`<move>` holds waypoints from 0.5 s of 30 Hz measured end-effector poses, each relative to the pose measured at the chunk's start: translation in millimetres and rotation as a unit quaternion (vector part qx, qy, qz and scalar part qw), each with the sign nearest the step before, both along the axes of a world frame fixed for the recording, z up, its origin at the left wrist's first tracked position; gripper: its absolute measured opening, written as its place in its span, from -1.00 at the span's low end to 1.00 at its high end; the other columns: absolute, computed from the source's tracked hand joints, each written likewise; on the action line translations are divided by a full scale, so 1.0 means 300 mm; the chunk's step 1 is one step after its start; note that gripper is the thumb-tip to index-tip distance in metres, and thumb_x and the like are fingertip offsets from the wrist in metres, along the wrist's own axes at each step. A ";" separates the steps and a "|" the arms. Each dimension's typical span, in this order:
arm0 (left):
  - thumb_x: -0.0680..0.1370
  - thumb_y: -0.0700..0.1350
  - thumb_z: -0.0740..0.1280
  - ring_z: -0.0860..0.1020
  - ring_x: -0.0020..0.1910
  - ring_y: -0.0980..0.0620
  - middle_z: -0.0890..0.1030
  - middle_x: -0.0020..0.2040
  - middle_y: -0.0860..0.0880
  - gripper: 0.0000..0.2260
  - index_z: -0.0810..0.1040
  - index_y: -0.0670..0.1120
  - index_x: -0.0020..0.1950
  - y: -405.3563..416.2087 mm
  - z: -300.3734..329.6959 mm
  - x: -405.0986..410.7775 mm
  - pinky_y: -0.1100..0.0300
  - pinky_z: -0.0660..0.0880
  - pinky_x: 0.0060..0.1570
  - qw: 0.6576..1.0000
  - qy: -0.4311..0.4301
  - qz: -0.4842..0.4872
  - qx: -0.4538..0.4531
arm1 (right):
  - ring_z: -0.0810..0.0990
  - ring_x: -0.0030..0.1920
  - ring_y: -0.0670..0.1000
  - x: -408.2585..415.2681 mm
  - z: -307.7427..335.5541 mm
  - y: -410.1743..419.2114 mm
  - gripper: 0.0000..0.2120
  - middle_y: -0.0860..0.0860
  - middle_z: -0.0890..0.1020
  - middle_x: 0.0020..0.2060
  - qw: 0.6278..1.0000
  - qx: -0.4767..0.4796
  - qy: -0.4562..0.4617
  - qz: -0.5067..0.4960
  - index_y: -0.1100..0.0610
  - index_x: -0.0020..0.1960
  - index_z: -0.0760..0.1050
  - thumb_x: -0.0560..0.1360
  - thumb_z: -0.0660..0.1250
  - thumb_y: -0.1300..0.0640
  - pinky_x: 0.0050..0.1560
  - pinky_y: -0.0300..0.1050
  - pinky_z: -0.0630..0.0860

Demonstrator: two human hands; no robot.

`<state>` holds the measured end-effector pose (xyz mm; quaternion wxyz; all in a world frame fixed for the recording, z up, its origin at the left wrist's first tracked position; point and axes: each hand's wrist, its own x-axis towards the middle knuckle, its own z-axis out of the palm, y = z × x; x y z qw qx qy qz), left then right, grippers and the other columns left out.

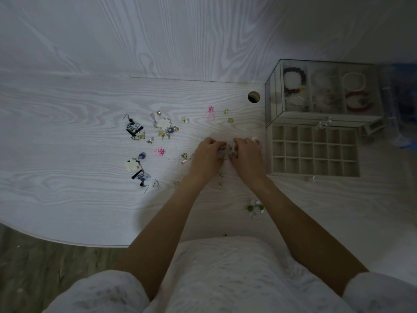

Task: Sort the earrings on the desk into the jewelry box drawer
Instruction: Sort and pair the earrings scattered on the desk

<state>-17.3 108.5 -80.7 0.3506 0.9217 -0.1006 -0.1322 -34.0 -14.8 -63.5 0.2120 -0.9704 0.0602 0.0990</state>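
Both hands meet at the middle of the counter: the left hand [206, 154] and the right hand [247, 154] have their fingers curled round a small pale earring [225, 152] pinched between them, just left of the drawer. It is too blurred to make out its shape. The drawer [313, 152] is pulled out of the jewelry box [322, 91], and its grid of little square compartments looks bare from here. Behind glass, the box's top tier holds bead bracelets [293, 80] on the left, and a white bangle and a red one on the right.

The counter [67, 132] is pale white wood grain with a round cable hole [253, 96] near the box. Loose earrings [158, 127] lie scattered to the left of the hands: two pink flower ones, cream flower shapes, blue-and-white pieces with black strips, small gold bits. A green and white cluster [255, 208] sits nearer the person, below the right forearm. Wooden floor shows at lower left.
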 end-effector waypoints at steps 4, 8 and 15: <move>0.45 -0.27 0.34 0.56 -0.02 -0.12 0.56 0.07 -0.18 -0.71 0.55 -0.16 0.17 -0.013 0.003 -0.008 0.12 0.45 -0.03 1.000 -0.007 0.012 -0.014 | 0.51 -0.02 0.11 0.020 0.008 0.014 -0.87 0.13 0.58 -0.05 1.000 -0.023 -0.006 0.004 0.23 0.03 0.49 0.51 0.22 0.26 -0.16 -0.11 0.14; 0.46 -0.26 0.34 0.57 -0.03 -0.13 0.58 0.04 -0.19 -0.73 0.55 -0.17 0.16 -0.037 0.003 -0.016 0.10 0.47 -0.01 0.999 -0.014 0.030 -0.037 | 0.51 -0.07 0.10 0.021 -0.004 -0.001 -0.88 0.11 0.59 -0.09 1.000 -0.027 -0.006 0.012 0.20 -0.03 0.51 0.52 0.20 0.24 -0.05 -0.09 0.29; 0.50 -0.10 0.35 0.57 0.00 -0.06 0.64 0.07 -0.09 -0.61 0.44 -0.14 0.30 0.010 0.019 -0.042 0.10 0.48 0.04 0.998 -0.036 0.026 -0.036 | 0.52 0.06 0.15 0.017 0.010 -0.022 -0.69 0.16 0.57 0.06 0.999 -0.006 -0.015 0.041 0.19 0.23 0.45 0.49 0.26 0.27 0.20 0.08 0.38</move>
